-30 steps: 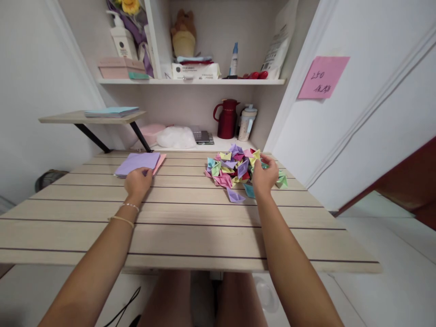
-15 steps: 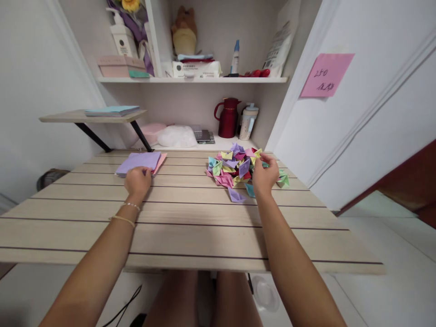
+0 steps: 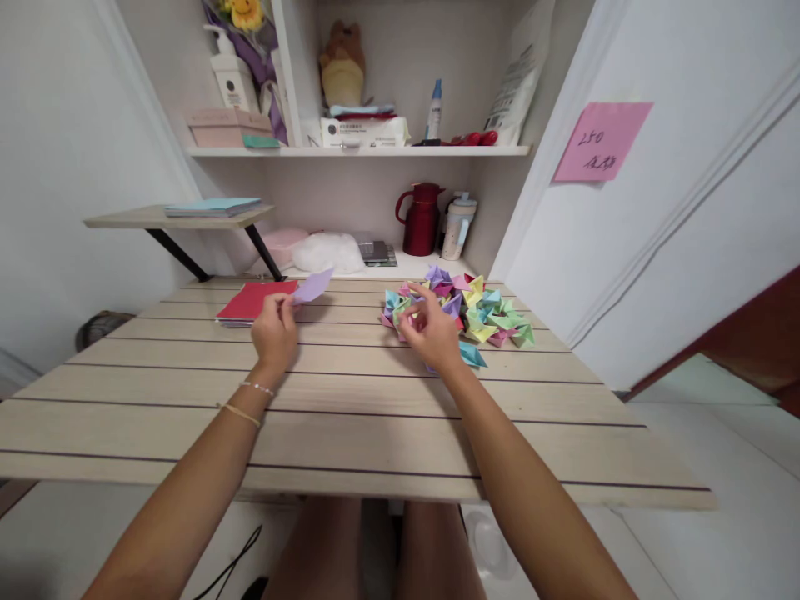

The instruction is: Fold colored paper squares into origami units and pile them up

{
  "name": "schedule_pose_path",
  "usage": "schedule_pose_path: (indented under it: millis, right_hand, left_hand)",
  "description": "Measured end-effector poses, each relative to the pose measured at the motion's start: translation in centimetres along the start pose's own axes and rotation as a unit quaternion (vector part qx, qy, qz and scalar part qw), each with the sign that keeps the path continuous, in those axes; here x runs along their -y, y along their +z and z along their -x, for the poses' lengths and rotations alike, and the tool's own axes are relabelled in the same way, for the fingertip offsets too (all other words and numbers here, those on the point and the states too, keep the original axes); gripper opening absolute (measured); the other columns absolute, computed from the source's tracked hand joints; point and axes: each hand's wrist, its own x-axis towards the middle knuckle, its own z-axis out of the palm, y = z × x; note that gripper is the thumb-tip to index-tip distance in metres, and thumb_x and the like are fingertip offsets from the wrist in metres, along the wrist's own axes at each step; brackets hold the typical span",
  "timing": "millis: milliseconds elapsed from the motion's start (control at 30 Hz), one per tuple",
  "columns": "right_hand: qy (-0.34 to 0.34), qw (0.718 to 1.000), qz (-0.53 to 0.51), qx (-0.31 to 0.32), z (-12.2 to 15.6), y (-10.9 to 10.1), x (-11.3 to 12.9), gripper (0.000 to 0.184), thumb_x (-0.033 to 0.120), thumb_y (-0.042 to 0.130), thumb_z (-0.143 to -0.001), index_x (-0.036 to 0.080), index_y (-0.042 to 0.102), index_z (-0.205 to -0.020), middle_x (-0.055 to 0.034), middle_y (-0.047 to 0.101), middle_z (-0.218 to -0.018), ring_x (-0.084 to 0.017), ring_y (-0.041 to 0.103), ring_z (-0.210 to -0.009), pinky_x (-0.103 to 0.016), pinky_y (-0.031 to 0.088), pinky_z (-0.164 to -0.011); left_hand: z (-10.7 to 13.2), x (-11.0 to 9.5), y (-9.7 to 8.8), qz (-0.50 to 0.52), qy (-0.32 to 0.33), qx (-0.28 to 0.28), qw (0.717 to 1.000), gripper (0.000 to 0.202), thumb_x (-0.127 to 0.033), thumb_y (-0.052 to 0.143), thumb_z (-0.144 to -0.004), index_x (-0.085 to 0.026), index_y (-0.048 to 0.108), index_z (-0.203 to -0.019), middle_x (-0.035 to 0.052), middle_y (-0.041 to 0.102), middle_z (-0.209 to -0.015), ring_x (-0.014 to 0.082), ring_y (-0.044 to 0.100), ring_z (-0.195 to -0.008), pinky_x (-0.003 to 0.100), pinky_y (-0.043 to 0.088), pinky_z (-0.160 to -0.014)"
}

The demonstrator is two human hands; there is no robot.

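My left hand pinches a sheet of purple paper between thumb and fingers, raised off the table. Just behind that hand lies a stack of coloured paper, its top sheet red. My right hand hovers at the front left of a heap of folded paper boats in purple, yellow, green, blue and pink. Its fingers are apart and nothing shows between them. Part of the heap is hidden behind this hand. A blue paper boat lies at the heap's front edge.
The slatted wooden table runs up to a white shelf unit. A small raised shelf carries light blue paper at the left. At the back stand a red jug and a pale tumbler.
My left hand has lifted the purple sheet off the stack and moved right, and red paper now lies on top. My right hand has moved left across the front of the heap.
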Motion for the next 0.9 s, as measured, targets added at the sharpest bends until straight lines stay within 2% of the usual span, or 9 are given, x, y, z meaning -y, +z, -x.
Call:
schedule_pose_path:
  millis: [67,133,267,367,533,600,700,800,900]
  right_hand:
    - [0.013,0.995,-0.037,0.094,0.4,1.1,-0.1,0.071,0.022,0.059,-0.073,0.025,0.027,-0.136,0.0001,0.067,-0.082,-0.013,0.057,-0.057,-0.025,0.045,-0.059]
    - [0.03,0.988,-0.058,0.138,0.7,2.0,-0.4,0.082,0.022,0.062,-0.071,0.026,0.019,-0.14,-0.0009,0.068,-0.086,-0.013,0.06,-0.059,-0.027,0.047,-0.063]
    - [0.057,0.981,-0.1,0.153,0.8,2.9,-1.6,0.087,0.023,0.067,-0.068,0.03,0.019,-0.14,-0.0048,0.066,-0.101,-0.014,0.063,-0.065,-0.03,0.049,-0.068]
    - [0.079,0.977,-0.137,0.14,0.8,3.0,-2.3,0.087,0.026,0.069,-0.067,0.027,0.022,-0.139,-0.0065,0.065,-0.101,-0.013,0.062,-0.063,-0.029,0.049,-0.068]
    - [0.093,0.979,-0.116,0.142,1.0,3.0,-2.3,0.073,0.033,0.064,-0.072,0.023,0.03,-0.136,-0.0017,0.069,-0.08,-0.012,0.058,-0.057,-0.028,0.048,-0.064]
    - [0.085,0.981,-0.095,0.147,1.1,3.1,-1.9,0.067,0.033,0.063,-0.073,0.022,0.036,-0.133,-0.001,0.069,-0.077,-0.013,0.059,-0.058,-0.029,0.048,-0.065]
    - [0.061,0.983,-0.115,0.133,1.2,3.2,-1.4,0.063,0.026,0.065,-0.069,0.022,0.044,-0.129,-0.0048,0.067,-0.098,-0.016,0.062,-0.07,-0.03,0.049,-0.07]
    - [0.03,0.98,-0.167,0.104,1.0,3.0,-1.0,0.05,0.016,0.062,-0.067,0.022,0.057,-0.117,-0.0057,0.062,-0.113,-0.02,0.061,-0.09,-0.031,0.047,-0.079]
    - [0.033,0.977,-0.193,0.083,0.7,2.6,-1.0,0.036,0.014,0.06,-0.067,0.021,0.066,-0.102,-0.0051,0.066,-0.104,-0.021,0.06,-0.095,-0.033,0.046,-0.083]
  left_hand:
    - [0.7,-1.2,0.4,0.048,0.053,0.044,0.996,0.02,-0.033,0.042,-0.088,-0.018,0.054,-0.094,0.006,0.065,-0.091,0.0154,0.06,-0.077,0.029,0.043,-0.073]
    - [1.3,-2.1,0.8,0.106,0.089,0.084,0.987,0.019,-0.033,0.042,-0.088,-0.018,0.054,-0.092,0.0071,0.065,-0.096,0.0157,0.06,-0.084,0.03,0.044,-0.077]
    - [1.9,-2.8,1.4,0.209,0.092,0.155,0.961,0.02,-0.036,0.045,-0.086,-0.018,0.053,-0.083,0.0085,0.066,-0.093,0.0172,0.06,-0.089,0.033,0.044,-0.083]
    - [1.8,-2.7,1.8,0.292,0.031,0.149,0.944,0.022,-0.04,0.047,-0.085,-0.019,0.051,-0.081,0.0085,0.065,-0.09,0.0171,0.06,-0.089,0.034,0.046,-0.082]
    - [1.3,-2.4,2.3,0.438,-0.084,0.122,0.887,0.023,-0.041,0.057,-0.078,-0.019,0.049,-0.076,0.0055,0.065,-0.088,0.0157,0.062,-0.088,0.035,0.047,-0.085]
    - [1.3,-2.4,2.2,0.487,-0.128,0.156,0.85,0.024,-0.04,0.06,-0.076,-0.019,0.048,-0.075,0.0044,0.065,-0.087,0.0157,0.062,-0.087,0.037,0.047,-0.086]
    - [1.6,-2.7,1.8,0.511,-0.174,0.228,0.81,0.026,-0.04,0.062,-0.074,-0.019,0.049,-0.075,0.0041,0.066,-0.084,0.016,0.063,-0.082,0.037,0.049,-0.083]
    - [1.8,-3.0,1.5,0.496,-0.179,0.28,0.802,0.028,-0.042,0.065,-0.071,-0.018,0.051,-0.074,0.0071,0.066,-0.088,0.0163,0.063,-0.079,0.036,0.051,-0.079]
    - [1.6,-2.9,1.5,0.469,-0.144,0.265,0.83,0.045,-0.042,0.075,-0.057,-0.02,0.055,-0.091,0.0127,0.056,-0.118,0.0205,0.06,-0.094,0.036,0.05,-0.08]
